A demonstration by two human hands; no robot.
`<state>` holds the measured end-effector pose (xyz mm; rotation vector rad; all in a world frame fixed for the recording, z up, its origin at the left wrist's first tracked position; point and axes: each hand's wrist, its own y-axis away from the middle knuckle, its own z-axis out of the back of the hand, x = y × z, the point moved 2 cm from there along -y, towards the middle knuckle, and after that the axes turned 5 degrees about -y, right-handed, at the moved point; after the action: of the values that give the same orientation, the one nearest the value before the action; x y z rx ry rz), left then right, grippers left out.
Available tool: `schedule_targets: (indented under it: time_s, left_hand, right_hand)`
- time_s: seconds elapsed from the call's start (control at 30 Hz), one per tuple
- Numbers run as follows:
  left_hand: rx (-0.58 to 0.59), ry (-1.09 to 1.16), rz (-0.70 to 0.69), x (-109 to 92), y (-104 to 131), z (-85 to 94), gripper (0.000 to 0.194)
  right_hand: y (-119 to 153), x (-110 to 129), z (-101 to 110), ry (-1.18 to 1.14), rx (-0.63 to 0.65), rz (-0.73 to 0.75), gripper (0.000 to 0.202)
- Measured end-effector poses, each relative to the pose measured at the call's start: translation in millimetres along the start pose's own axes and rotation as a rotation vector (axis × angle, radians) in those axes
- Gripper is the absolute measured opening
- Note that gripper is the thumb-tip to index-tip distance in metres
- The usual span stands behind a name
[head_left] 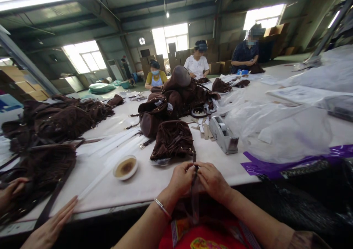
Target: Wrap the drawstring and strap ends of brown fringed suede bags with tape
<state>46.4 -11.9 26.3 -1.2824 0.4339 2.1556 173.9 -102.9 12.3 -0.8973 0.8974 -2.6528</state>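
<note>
Both of my hands meet at the table's front edge on the dark brown strap of a fringed bag. My left hand pinches it from the left, and my right hand grips it from the right, fingertips almost touching. The brown fringed bag lies flat just beyond, with gold rings near its lower right side. A clear plastic strip hangs below my fingers toward my lap. What exactly sits between the fingertips is partly hidden.
A white bowl of brownish liquid stands left of the bag. At right are a grey tape dispenser, clear plastic bags and purple tape. More brown bags are heaped behind. A neighbour's hand rests at the left edge; several co-workers sit opposite.
</note>
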Motion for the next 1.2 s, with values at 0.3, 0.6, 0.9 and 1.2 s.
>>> schedule_targets:
  time_s: [0.3,0.6,0.9,1.2]
  left_hand:
    - [0.171,-0.097,-0.076,7,-2,6.2,0.024]
    - [-0.016,-0.326,-0.224,9,-19,-7.6,0.019]
    - [0.015,-0.287,-0.227,8,-62,-13.1,0.017]
    - [-0.183,-0.308,-0.045,0,-75,-24.0,0.023]
  right_hand:
    - [0,-17,-4,-0.048,0.052,-0.184,0.012]
    - [-5,-31,-2,-0.039,0.002,-0.210,0.011]
    - [-31,-70,-2,-0.173,0.012,-0.235,0.010]
    - [-57,-96,-2,-0.123,-0.013,-0.215,0.011]
